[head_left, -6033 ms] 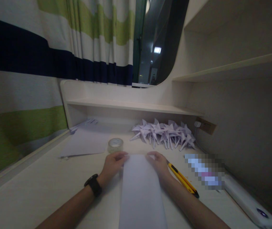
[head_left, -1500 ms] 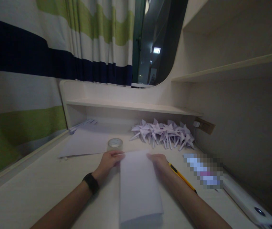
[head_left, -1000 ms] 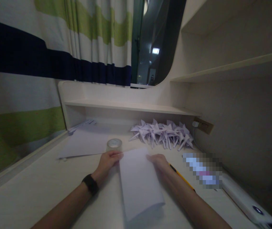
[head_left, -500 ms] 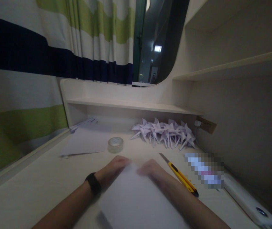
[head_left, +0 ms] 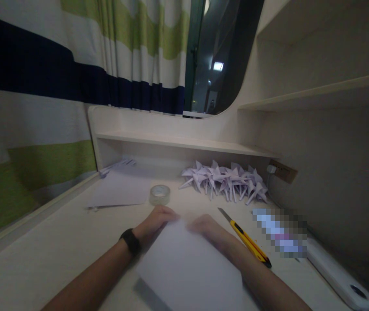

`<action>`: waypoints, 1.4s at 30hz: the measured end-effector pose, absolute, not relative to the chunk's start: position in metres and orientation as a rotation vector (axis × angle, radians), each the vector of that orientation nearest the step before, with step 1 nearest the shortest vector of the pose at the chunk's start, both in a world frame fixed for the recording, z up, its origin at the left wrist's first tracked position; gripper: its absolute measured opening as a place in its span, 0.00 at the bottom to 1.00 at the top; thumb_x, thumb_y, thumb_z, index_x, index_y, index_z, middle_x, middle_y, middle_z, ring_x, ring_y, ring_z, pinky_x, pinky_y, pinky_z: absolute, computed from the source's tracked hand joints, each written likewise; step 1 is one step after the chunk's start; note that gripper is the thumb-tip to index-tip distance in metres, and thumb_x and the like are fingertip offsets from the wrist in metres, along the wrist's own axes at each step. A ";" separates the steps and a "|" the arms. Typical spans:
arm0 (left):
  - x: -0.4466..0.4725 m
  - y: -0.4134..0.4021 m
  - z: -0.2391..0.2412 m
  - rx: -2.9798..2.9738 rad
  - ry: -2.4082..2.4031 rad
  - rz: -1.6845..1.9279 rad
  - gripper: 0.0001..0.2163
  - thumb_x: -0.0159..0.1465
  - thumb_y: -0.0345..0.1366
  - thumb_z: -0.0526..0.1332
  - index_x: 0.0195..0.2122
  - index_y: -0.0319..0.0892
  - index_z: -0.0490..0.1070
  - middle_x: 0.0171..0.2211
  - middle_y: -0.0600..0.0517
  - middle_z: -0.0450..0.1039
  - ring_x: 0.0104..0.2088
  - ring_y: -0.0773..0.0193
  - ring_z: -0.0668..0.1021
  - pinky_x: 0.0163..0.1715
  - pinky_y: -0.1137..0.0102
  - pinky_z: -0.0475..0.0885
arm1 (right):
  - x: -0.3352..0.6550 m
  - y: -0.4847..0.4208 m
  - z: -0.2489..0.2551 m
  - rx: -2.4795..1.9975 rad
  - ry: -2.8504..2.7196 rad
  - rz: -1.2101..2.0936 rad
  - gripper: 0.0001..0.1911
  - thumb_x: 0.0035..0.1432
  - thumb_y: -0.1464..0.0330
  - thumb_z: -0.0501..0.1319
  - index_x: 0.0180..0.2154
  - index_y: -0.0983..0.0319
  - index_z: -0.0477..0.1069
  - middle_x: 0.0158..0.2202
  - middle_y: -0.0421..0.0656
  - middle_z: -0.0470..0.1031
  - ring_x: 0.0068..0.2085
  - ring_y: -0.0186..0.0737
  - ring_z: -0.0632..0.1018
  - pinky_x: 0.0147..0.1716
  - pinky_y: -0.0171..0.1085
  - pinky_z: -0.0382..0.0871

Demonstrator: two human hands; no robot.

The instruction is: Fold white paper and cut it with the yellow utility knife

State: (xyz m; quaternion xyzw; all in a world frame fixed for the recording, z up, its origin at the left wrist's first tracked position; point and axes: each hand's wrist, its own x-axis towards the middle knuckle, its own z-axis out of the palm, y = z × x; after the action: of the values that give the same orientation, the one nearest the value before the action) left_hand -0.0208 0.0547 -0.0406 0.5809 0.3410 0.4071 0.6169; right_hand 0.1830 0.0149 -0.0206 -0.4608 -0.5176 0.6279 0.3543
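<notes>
A white sheet of paper (head_left: 194, 272) is held in front of me, its far corner between my two hands and its near part raised off the desk, with a shadow below. My left hand (head_left: 160, 219), with a black band on the wrist, pinches the left side of that corner. On the other side my right hand (head_left: 205, 228) grips the same corner, its fingertips slightly blurred. To the right of my right forearm lies a yellow utility knife (head_left: 249, 242), blade extended. Beyond my left hand stands a roll of clear tape (head_left: 160, 195).
Several paper pinwheels (head_left: 226, 179) are piled at the back below a shelf (head_left: 178, 143). More white paper (head_left: 121, 188) lies at the back left. A blurred-out object (head_left: 278, 233) and a long white device (head_left: 336, 272) line the right side, near a wall socket (head_left: 283, 171).
The view has shifted slightly, moving the background a little to the right. Both hands still hold the paper, whose near part has lifted slightly, showing more shadow.
</notes>
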 end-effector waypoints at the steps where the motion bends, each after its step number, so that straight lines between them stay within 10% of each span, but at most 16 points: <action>1: -0.021 0.056 -0.041 1.345 0.787 0.940 0.14 0.49 0.40 0.69 0.16 0.36 0.69 0.14 0.55 0.64 0.16 0.71 0.63 0.17 0.73 0.52 | 0.183 0.016 -0.021 -1.191 -1.339 1.630 0.14 0.34 0.65 0.72 0.17 0.67 0.71 0.14 0.37 0.68 0.17 0.28 0.64 0.18 0.31 0.51; 33: -0.043 0.057 -0.031 1.311 0.855 0.949 0.15 0.53 0.43 0.68 0.20 0.38 0.67 0.17 0.55 0.65 0.16 0.70 0.66 0.17 0.73 0.55 | 0.230 0.040 -0.026 -1.176 -1.744 1.564 0.18 0.41 0.63 0.70 0.14 0.65 0.67 0.10 0.32 0.56 0.15 0.24 0.53 0.15 0.31 0.42; 42: -0.057 0.067 -0.027 1.327 0.939 1.009 0.14 0.50 0.41 0.69 0.20 0.36 0.70 0.17 0.52 0.68 0.17 0.68 0.68 0.19 0.73 0.58 | 0.259 0.045 -0.019 -1.209 -1.747 1.815 0.14 0.39 0.64 0.70 0.18 0.67 0.70 0.16 0.41 0.73 0.15 0.32 0.71 0.13 0.28 0.60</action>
State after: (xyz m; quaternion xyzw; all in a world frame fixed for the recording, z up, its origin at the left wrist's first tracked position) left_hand -0.0568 0.0671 -0.0271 0.5669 0.4011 0.4311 0.5761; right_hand 0.2586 0.0448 -0.0186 -0.4261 -0.6159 0.6397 0.1730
